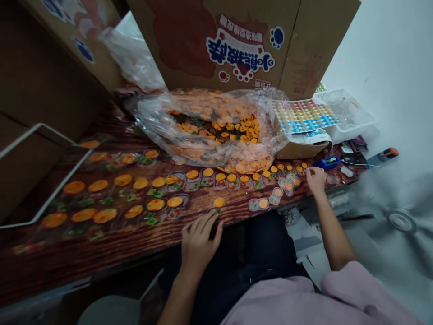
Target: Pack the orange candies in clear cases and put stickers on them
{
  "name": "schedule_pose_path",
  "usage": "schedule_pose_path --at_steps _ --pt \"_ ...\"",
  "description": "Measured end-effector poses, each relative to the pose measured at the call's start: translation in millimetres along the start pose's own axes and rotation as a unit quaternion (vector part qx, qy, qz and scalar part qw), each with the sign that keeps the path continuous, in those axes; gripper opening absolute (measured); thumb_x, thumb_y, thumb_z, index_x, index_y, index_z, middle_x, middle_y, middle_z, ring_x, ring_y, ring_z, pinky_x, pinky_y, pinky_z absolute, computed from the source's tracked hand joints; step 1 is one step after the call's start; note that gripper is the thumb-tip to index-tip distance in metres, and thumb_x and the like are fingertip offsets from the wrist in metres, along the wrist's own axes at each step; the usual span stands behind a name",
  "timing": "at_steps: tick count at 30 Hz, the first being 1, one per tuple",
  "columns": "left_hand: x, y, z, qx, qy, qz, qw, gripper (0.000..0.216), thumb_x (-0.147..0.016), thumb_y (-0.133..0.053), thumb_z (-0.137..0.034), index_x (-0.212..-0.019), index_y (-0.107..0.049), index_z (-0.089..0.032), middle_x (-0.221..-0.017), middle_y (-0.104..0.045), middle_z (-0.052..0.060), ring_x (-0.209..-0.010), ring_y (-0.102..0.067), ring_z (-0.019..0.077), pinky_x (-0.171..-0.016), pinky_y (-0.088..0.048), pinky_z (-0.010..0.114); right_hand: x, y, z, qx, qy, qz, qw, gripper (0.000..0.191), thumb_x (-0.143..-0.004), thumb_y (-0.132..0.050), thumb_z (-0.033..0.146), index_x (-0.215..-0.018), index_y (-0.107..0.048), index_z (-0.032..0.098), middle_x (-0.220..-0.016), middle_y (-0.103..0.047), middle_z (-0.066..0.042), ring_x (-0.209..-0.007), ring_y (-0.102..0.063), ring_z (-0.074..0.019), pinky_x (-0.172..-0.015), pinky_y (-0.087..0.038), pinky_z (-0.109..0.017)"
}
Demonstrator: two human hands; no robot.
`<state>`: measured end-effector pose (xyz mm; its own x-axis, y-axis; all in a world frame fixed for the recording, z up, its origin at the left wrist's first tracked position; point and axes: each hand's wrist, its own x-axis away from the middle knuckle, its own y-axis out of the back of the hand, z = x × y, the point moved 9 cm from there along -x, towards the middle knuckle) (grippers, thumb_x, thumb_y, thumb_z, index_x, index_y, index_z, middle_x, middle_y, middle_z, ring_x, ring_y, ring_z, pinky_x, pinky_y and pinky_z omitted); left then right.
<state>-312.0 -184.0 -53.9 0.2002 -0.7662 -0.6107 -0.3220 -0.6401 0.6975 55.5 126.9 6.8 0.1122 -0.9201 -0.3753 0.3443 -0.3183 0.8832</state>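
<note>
Clear bag [152, 115] holds many orange discs [249, 128]; small packs [254, 205] carry others. Left hand [199, 237]: grip loosely spread. Right hand [316, 181]: grip, cannot tell.

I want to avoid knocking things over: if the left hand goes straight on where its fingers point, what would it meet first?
Most likely the orange disc just ahead of the left hand; whether they already touch is unclear.
</note>
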Motion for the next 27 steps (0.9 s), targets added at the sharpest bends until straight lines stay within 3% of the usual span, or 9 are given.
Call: schedule_pose_path --at_steps 3,6,10,14,19,21,23,25,27 --pt "-4 2 6 0.018 0.032 -0.029 0.999 0.017 -0.094 -0.072 -0.031 -0.108 -0.069 -0.021 -0.115 -0.073 0.011 -0.106 -0.070 0.0264 -0.091 -0.049 0.039 -31 -22 -10 0.015 -0.019 0.016 1.000 0.034 -0.096 -0.055 0.047 -0.085 -0.069 0.018 -0.095 -0.073 -0.014 -0.097 -0.054 -0.0301 -0.089 -0.038 -0.042" --pt "-8 3 17 -0.020 0.099 -0.054 0.993 0.029 -0.092 -0.075 -0.044 -0.105 -0.069 -0.018 -0.116 -0.068 0.015 -0.106 -0.068 0.0291 -0.088 -0.052 0.040 -44 -48 -3 0.041 -0.036 0.030 0.998 0.039 -0.091 -0.062 0.057 -0.087 -0.067 0.019 -0.102 -0.073 -0.015 -0.104 -0.052 -0.0323 -0.091 -0.036 -0.043" --pt "-14 -5 16 -0.051 0.103 -0.017 0.993 0.028 -0.096 -0.068 -0.045 -0.107 -0.068 -0.019 -0.112 -0.072 0.012 -0.102 -0.069 0.0299 -0.084 -0.049 0.040 -46 -68 7 0.084 -0.066 0.022 0.994 0.045 -0.090 -0.063 0.060 -0.099 -0.064 0.016 -0.112 -0.072 -0.019 -0.110 -0.050 -0.0339 -0.095 -0.034 -0.047" --pt "-14 -4 16 -0.024 0.113 -0.010 0.993 0.023 -0.098 -0.065 -0.043 -0.104 -0.066 -0.021 -0.111 -0.074 0.011 -0.102 -0.069 0.0295 -0.085 -0.049 0.040 -46 -74 14 0.058 -0.062 0.016 0.996 0.038 -0.091 -0.062 0.053 -0.091 -0.063 0.016 -0.107 -0.072 -0.020 -0.110 -0.049 -0.0342 -0.097 -0.032 -0.051" --pt "-14 -2 18 -0.009 0.132 -0.007 0.991 0.023 -0.096 -0.067 -0.044 -0.103 -0.067 -0.023 -0.110 -0.075 0.010 -0.102 -0.070 0.0304 -0.086 -0.050 0.041 -45 -59 16 0.027 -0.069 0.015 0.997 0.028 -0.090 -0.061 0.046 -0.086 -0.062 0.018 -0.100 -0.073 -0.015 -0.108 -0.052 -0.0321 -0.099 -0.032 -0.053" --pt "-14 -2 17 -0.003 0.136 -0.004 0.991 0.023 -0.096 -0.067 -0.044 -0.103 -0.067 -0.023 -0.111 -0.076 0.011 -0.103 -0.070 0.0306 -0.087 -0.050 0.041 -38 -39 22 -0.017 -0.061 -0.017 0.998 0.029 -0.089 -0.062 0.049 -0.088 -0.062 0.019 -0.100 -0.072 -0.013 -0.106 -0.054 -0.0312 -0.101 -0.034 -0.053" --pt "-14 -3 17 0.009 0.140 0.002 0.990 0.022 -0.096 -0.067 -0.043 -0.105 -0.067 -0.022 -0.112 -0.076 0.011 -0.107 -0.070 0.0307 -0.088 -0.050 0.041 -24 -14 32 -0.129 -0.043 -0.054 0.989 0.033 -0.088 -0.065 0.052 -0.097 -0.062 0.020 -0.104 -0.072 -0.012 -0.102 -0.057 -0.0284 -0.099 -0.040 -0.050" --pt "-14 -6 18 0.030 0.144 0.016 0.989 0.023 -0.096 -0.066 -0.041 -0.111 -0.067 -0.023 -0.115 -0.077 0.010 -0.110 -0.071 0.0302 -0.091 -0.050 0.040 -3 4 46 -0.292 -0.036 -0.064 0.954 0.041 -0.087 -0.068 0.055 -0.109 -0.059 0.021 -0.108 -0.072 -0.011 -0.095 -0.061 -0.0242 -0.092 -0.048 -0.043" --pt "-14 -9 18 0.054 0.144 0.037 0.987 0.028 -0.096 -0.064 -0.039 -0.120 -0.065 -0.023 -0.121 -0.076 0.010 -0.113 -0.071 0.0295 -0.094 -0.051 0.041 24 8 65 -0.434 -0.049 -0.030 0.899 0.044 -0.087 -0.071 0.053 -0.115 -0.056 0.023 -0.108 -0.072 -0.008 -0.089 -0.065 -0.0206 -0.083 -0.054 -0.037"
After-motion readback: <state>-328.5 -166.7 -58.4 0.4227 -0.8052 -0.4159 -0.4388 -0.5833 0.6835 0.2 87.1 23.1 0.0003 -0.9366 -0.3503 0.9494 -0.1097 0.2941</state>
